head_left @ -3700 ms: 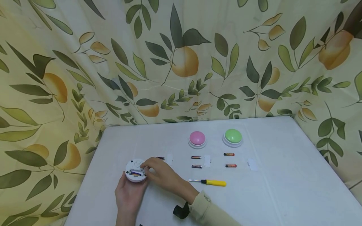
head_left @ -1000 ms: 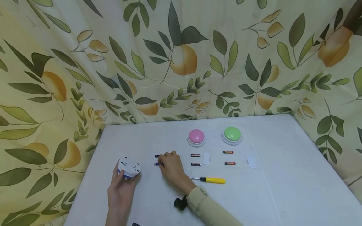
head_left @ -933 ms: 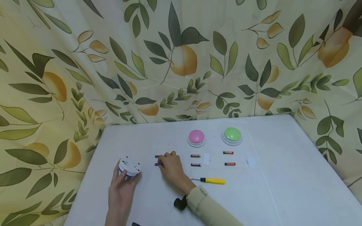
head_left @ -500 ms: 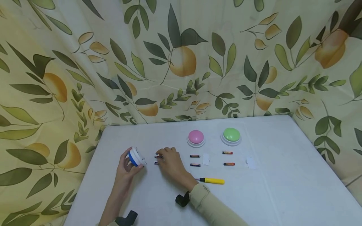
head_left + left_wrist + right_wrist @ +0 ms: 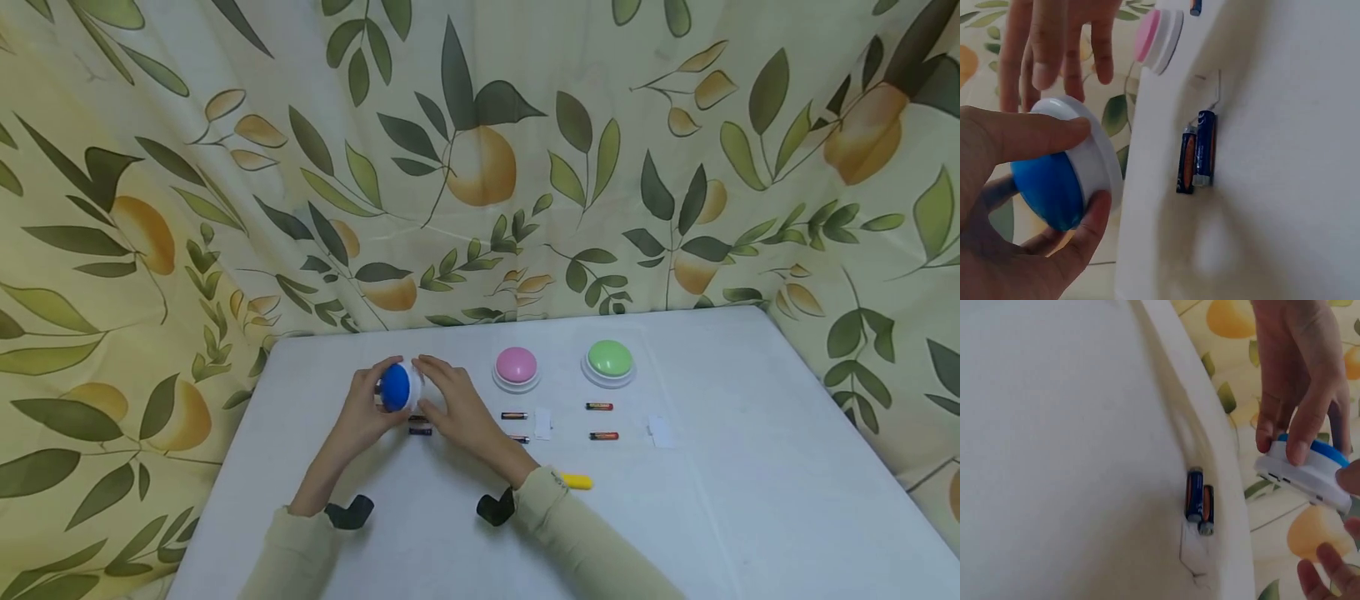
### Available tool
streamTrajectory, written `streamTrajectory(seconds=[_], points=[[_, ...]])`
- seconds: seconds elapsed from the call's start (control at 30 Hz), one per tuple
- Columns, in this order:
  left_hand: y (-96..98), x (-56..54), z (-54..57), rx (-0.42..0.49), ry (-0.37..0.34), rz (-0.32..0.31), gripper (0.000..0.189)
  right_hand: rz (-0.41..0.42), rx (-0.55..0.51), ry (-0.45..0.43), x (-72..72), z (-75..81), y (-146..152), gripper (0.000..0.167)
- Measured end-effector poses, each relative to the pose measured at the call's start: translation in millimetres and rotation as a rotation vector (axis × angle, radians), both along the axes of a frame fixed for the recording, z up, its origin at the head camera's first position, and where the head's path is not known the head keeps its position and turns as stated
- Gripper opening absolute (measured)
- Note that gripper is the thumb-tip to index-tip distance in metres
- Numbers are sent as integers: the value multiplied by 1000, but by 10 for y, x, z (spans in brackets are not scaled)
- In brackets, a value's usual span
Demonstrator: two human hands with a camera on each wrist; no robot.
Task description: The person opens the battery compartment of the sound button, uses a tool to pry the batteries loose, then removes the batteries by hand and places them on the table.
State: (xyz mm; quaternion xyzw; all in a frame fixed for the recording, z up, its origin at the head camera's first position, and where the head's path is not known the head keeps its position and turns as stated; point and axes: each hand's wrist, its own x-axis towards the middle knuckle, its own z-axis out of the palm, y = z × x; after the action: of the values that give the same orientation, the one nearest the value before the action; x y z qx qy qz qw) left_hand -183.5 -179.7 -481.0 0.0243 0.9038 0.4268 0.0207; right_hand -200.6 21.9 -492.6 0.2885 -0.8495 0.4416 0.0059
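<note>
My left hand [image 5: 360,417] grips a round push button [image 5: 395,388] with a blue dome and white base, held above the table. In the left wrist view, my left fingers and thumb wrap the white base [image 5: 1099,159] of the button. My right hand [image 5: 468,421] is raised at the base side, its fingers spread and loosely extended. In the right wrist view, the right thumb [image 5: 1350,479] overlaps the button's rim; contact cannot be told. Below lie two AAA-looking batteries, the nearer one [image 5: 420,432] plain to see. The base's battery compartment is hidden.
Further back stand a pink push button [image 5: 516,367] and a green push button [image 5: 610,359]. Dark batteries [image 5: 514,416], orange-red batteries [image 5: 599,407] and small white covers [image 5: 543,424] lie before them. A yellow-handled screwdriver [image 5: 577,482] is partly behind the right sleeve.
A battery in the button's open compartment earlier is later on the table. My right hand has left the batteries and risen to the button. My left hand has moved right, turning the button.
</note>
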Motion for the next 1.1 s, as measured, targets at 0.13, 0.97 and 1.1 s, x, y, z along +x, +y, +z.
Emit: streamTrajectory(seconds=[0.13,0.97,1.1], points=[[85,-205,-37,-33,-3,-39,85,-55,111,16,-151,-47,49,61],[316,-673,-311,-178,89,-32,69,-243,348,-43,-553,-274,-36,55],[303,-696,-345,-202,90,-34,69,-236,359,-52,-589,-303,-32,54]])
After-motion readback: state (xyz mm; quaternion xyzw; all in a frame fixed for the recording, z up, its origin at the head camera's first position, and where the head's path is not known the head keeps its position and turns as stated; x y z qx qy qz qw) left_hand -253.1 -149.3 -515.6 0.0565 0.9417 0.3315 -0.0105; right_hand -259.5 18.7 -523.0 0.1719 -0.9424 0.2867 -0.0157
